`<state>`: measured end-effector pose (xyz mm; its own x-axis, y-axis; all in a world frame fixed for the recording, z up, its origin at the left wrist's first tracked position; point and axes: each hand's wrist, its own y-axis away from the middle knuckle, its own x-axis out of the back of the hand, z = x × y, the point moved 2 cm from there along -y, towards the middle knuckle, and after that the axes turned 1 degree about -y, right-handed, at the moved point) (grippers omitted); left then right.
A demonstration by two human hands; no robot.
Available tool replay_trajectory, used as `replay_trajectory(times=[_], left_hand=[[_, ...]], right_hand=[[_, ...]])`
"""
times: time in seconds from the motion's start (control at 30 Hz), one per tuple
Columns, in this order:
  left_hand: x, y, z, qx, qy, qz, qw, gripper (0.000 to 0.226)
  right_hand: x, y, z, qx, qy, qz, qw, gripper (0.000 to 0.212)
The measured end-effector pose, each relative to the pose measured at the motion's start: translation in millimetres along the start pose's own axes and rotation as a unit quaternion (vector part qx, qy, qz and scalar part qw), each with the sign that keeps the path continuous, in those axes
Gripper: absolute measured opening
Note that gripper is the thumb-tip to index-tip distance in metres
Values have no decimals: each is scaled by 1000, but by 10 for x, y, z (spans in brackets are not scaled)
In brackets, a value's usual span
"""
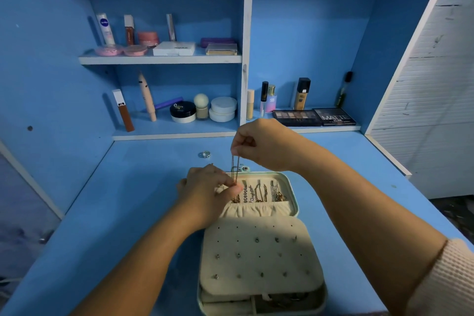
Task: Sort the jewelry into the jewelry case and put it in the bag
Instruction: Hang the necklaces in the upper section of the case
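Observation:
An open pale green jewelry case (295,197) lies on the blue desk, lid part away from me. A thin chain necklace (235,169) hangs doubled over the lid's left end. My right hand (259,145) pinches its top above the case. My left hand (207,192) pinches its lower end at the lid's left hooks. Several other necklaces (259,194) hang in the lid above a cream pocket. A cream earring panel (259,256) with small studs covers the near half. A silver ring (205,154) lies on the desk behind the case. No bag is in view.
Blue shelves behind the desk hold cosmetics: bottles, jars, compacts and two eyeshadow palettes (314,117). A small round metal piece (245,168) sits at the case's far edge. A white slatted wall (436,110) stands at the right.

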<state>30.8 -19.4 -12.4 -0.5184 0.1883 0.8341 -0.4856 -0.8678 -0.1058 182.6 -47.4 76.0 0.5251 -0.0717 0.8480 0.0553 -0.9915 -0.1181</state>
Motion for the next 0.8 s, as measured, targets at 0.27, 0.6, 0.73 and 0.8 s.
replay_trajectory(times=[0.27,0.6,0.73,0.8], left_hand=[[-7,227,-2,17,-57,38,998,27],[-16,237,3,6,-70,45,997,26],[-25,231,-10,-16,-97,43,994,30],[-29,226,-17,-24,-101,40,994,30]], right_hand=[[-420,-95,323,-43,44,-40,997,10],[-584,-103,369,-28,36,2,999,11],[-592,-149,369,-60,5,22,998,14],[-569,-184,350,-60,10,2,998,15]])
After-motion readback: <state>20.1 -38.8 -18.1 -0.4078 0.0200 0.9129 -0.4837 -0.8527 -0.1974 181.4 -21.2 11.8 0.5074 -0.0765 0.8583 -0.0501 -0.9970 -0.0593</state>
